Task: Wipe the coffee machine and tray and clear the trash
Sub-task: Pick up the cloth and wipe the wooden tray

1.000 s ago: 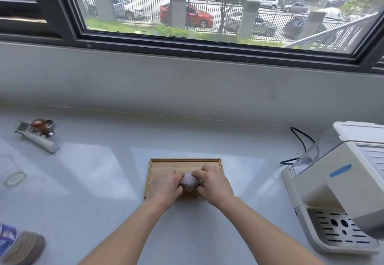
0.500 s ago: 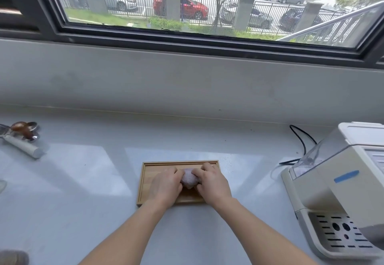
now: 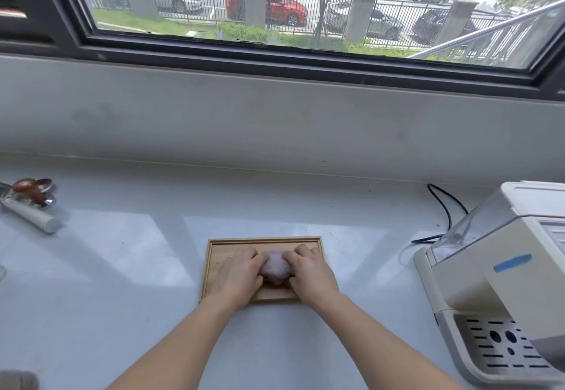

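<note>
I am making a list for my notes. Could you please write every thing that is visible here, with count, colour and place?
tray: one, light wood, counter centre
cloth: one, pale pinkish, bunched on the tray between the hands
coffee machine: one, cream with blue tape strip, counter right
cable: one, black, behind the machine
coffee handle: one, white grip with metal head, counter far left
tamper: one, brown knob, beside that handle
counter: one, pale grey
window: one, dark frame, cars outside
left hand: one, pressing the cloth
right hand: one, pressing the cloth

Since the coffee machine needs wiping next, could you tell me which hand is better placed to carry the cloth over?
Probably the right hand: it grips the cloth, and the coffee machine stands on its side.
</note>
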A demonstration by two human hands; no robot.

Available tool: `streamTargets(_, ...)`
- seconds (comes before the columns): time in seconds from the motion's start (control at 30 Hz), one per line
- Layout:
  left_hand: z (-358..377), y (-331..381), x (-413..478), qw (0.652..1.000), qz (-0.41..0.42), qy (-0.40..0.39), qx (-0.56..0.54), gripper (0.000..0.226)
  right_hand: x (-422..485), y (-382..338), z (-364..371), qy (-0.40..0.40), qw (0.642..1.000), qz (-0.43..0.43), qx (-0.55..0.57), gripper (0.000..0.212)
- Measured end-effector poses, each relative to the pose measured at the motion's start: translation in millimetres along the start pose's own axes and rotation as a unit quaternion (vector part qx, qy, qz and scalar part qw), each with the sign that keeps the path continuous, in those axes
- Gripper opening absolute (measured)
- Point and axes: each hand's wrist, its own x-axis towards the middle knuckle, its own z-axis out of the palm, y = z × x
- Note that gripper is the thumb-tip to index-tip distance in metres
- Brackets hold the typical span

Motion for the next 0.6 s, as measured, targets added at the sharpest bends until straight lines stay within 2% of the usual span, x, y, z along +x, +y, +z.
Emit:
streamTargets(0.23,1.5,-2.8,-0.9,0.999,-0.005,0.006,-0.035,0.049,-0.6,4.1,-5.0,-0.008,0.999,0.006,0.034,0.053)
streamTargets(0.6,-9.0,6.0,-6.0,0.999,-0.023,0.026,-0.031,0.040,-9.3,7.1,-16.5,0.010,0.998,0.011,0.061,0.050)
